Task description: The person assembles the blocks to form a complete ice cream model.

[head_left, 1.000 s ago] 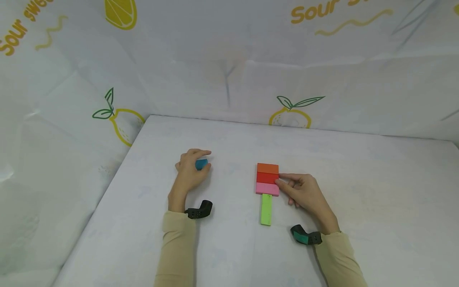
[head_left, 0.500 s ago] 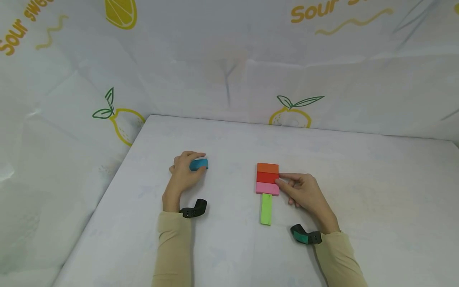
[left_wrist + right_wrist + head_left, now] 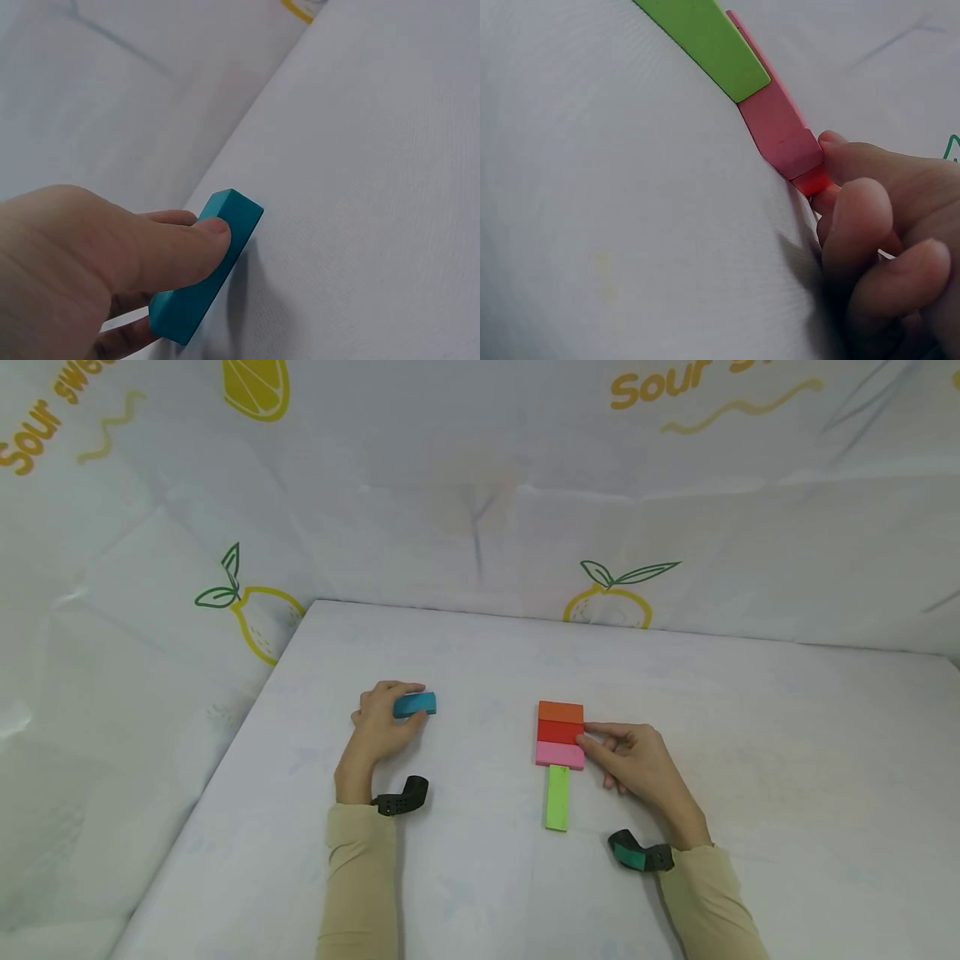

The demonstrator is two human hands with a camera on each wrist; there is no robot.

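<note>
In the head view my left hand point(image 3: 378, 722) grips a blue block point(image 3: 415, 704) at the left of the table, thumb on the near side and fingers behind. The left wrist view shows the thumb across the block's face point(image 3: 199, 296). Farther right lie an orange block point(image 3: 560, 711), a red block point(image 3: 558, 732) and a pink block point(image 3: 558, 755), side by side. A green block point(image 3: 557, 797) points toward me from the pink one's near edge. My right hand point(image 3: 637, 764) pinches the red block's right end with thumb and index finger; its other fingers are curled beneath.
The white table point(image 3: 480, 877) ends at a back edge against a white sheet point(image 3: 420, 510) printed with lemons and lettering. Dark wrist-worn cameras sit at the left wrist point(image 3: 402, 796) and right wrist point(image 3: 641, 852).
My left hand has shifted left and slightly toward me, and more of the blue block now shows between its fingers. The right hand and the other blocks have kept still.
</note>
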